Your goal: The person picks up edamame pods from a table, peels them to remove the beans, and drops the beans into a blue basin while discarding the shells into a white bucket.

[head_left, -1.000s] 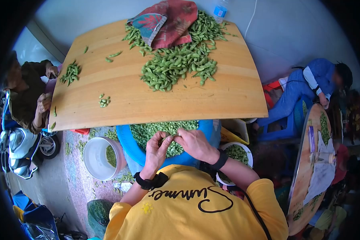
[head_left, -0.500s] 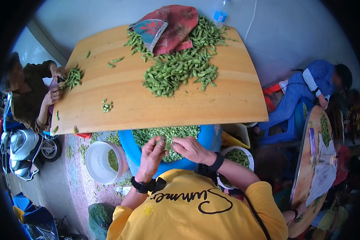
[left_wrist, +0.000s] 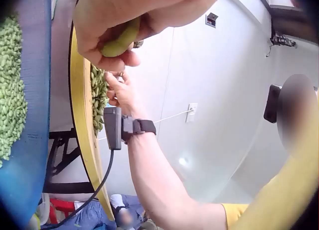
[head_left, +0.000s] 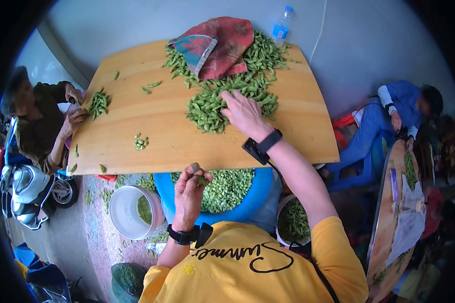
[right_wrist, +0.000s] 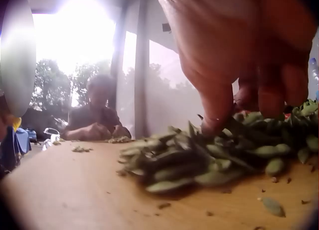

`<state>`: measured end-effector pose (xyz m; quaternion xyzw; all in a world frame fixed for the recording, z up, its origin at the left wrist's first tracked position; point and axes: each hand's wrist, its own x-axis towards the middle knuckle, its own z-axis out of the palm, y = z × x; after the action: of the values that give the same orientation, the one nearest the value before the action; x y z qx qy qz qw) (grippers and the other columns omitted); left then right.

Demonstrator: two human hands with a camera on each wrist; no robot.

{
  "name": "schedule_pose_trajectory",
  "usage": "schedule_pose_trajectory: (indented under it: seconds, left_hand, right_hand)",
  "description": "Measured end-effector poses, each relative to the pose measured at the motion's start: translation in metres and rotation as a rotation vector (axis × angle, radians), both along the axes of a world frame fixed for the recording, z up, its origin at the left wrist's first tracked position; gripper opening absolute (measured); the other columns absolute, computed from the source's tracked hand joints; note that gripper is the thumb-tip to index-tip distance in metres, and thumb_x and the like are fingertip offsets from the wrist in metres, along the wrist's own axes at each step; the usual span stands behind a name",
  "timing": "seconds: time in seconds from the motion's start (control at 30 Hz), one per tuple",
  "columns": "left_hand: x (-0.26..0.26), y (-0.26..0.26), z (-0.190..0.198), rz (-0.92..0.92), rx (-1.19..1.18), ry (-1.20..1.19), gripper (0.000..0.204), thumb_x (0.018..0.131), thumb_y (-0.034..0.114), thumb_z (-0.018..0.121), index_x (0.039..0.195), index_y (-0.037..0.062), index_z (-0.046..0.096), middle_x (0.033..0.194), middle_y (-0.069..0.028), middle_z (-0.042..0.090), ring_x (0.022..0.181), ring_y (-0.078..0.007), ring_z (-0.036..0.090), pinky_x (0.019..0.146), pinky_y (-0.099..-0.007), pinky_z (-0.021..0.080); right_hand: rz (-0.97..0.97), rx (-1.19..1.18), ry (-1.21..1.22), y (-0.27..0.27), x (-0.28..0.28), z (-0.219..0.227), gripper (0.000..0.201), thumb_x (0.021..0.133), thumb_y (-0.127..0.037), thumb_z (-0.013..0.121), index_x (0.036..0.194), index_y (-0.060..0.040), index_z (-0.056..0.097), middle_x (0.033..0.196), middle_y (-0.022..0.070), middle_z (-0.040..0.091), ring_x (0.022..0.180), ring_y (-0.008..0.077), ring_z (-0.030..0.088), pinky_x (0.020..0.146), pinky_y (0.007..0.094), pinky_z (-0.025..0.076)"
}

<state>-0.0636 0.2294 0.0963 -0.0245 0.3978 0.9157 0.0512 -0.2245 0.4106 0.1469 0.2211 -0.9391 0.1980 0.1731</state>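
Note:
My left hand holds a green soybean pod in its curled fingers, above the blue basin of shelled green beans. A greyish cover shows on one of its fingertips. Out over the wooden table, my right hand reaches into the heap of soybean pods. In the right wrist view its fingers point downward, spread a little, and the thumb touches the pods. No pod shows clearly gripped there.
A red patterned cloth covers part of the heap, beside a water bottle. A few shelled beans lie on the table. Buckets flank the basin. Another person handles pods at the left end.
Both hands were together over the basin. My right hand has left and moved forward onto the pod heap; my left has stayed over the basin. The person at left moved their hands to the small pile.

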Motion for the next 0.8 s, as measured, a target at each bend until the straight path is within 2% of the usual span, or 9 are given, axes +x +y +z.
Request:
schedule_pose_trajectory:
  seconds: [0.07,0.17,0.23,0.3,0.33,0.5,0.6,0.73,0.8]
  left_hand:
    - [0.0,0.003,0.005,-0.006,0.003,-0.034,0.019,0.085,-0.002,0.037,0.098,0.0022,0.05,0.085,-0.0038,0.05,0.073,-0.0157,0.049,0.073,-0.0302,0.042]
    - [0.001,-0.002,0.001,0.015,-0.01,-0.066,0.018,0.084,-0.002,0.038,0.096,0.0027,0.051,0.084,-0.0032,0.05,0.07,-0.0144,0.048,0.07,-0.0301,0.041]
    - [0.003,-0.002,0.007,0.041,0.009,-0.128,0.015,0.083,-0.004,0.039,0.089,0.0032,0.051,0.082,-0.0027,0.049,0.07,-0.0139,0.048,0.068,-0.0272,0.041]
    - [0.002,-0.001,0.007,0.019,0.01,-0.121,0.015,0.083,-0.004,0.04,0.09,0.0031,0.051,0.082,-0.0027,0.049,0.07,-0.0138,0.048,0.068,-0.0271,0.041]
    - [0.001,0.002,0.007,0.014,-0.006,-0.121,0.015,0.084,-0.001,0.04,0.092,0.0038,0.051,0.081,-0.002,0.048,0.067,-0.0136,0.045,0.065,-0.0285,0.039]
    - [-0.002,0.011,0.005,-0.06,-0.044,-0.105,0.015,0.084,-0.002,0.04,0.092,0.0038,0.051,0.081,-0.0018,0.048,0.066,-0.0132,0.044,0.065,-0.0278,0.038]
    - [-0.003,0.013,0.002,-0.065,-0.063,-0.121,0.015,0.084,-0.003,0.04,0.091,0.0038,0.051,0.081,-0.0018,0.047,0.066,-0.013,0.043,0.065,-0.0277,0.037]
    - [-0.004,0.012,-0.001,-0.04,-0.077,-0.129,0.016,0.083,-0.004,0.039,0.091,0.0039,0.051,0.081,-0.002,0.047,0.065,-0.013,0.043,0.065,-0.0275,0.037]
    - [-0.005,0.012,0.001,-0.032,-0.08,-0.14,0.017,0.083,-0.004,0.039,0.091,0.0039,0.051,0.081,-0.0021,0.047,0.066,-0.013,0.043,0.065,-0.0273,0.037]
  right_hand:
    - [-0.01,0.136,0.013,0.001,-0.015,-0.009,0.025,0.077,-0.018,0.062,0.092,-0.005,0.046,0.078,0.0165,0.058,0.069,0.0339,0.06,0.057,0.0441,0.046]
    - [-0.042,-0.016,-0.048,0.015,-0.021,-0.009,0.022,0.08,-0.016,0.06,0.091,-0.0038,0.045,0.069,0.0179,0.058,0.062,0.0374,0.059,0.052,0.0456,0.046]
    - [-0.06,-0.093,0.034,0.03,-0.015,-0.005,0.019,0.083,-0.015,0.057,0.095,-0.003,0.048,0.06,0.0136,0.057,0.052,0.0297,0.059,0.044,0.0384,0.046]
    - [-0.112,-0.812,-0.662,0.049,0.002,0.003,0.019,0.084,-0.014,0.056,0.1,-0.0032,0.053,0.061,0.0074,0.057,0.05,0.0164,0.058,0.041,0.0287,0.045]
    - [-0.087,-1.036,-0.831,0.056,0.012,0.001,0.018,0.084,-0.01,0.056,0.099,-0.0017,0.057,0.061,0.0033,0.056,0.049,0.0084,0.054,0.04,0.0218,0.044]
    - [-0.048,-0.959,-1.077,0.065,0.044,-0.028,0.017,0.083,-0.012,0.059,0.092,0.0022,0.057,0.063,0.0034,0.057,0.051,0.01,0.056,0.045,0.0208,0.046]
    - [-0.069,-0.48,-0.815,0.052,0.053,-0.021,0.015,0.08,-0.01,0.06,0.09,0.0007,0.058,0.065,0.009,0.061,0.049,0.0135,0.059,0.048,0.026,0.048]
    - [0.104,-0.196,-0.628,0.045,0.054,-0.022,0.019,0.074,-0.009,0.061,0.092,-0.002,0.058,0.066,0.0139,0.061,0.053,0.0208,0.061,0.054,0.0303,0.049]
    - [0.179,-0.087,-0.32,0.037,0.066,-0.025,0.014,0.073,-0.007,0.059,0.086,-0.0024,0.055,0.069,0.0138,0.056,0.06,0.0282,0.058,0.055,0.0363,0.047]
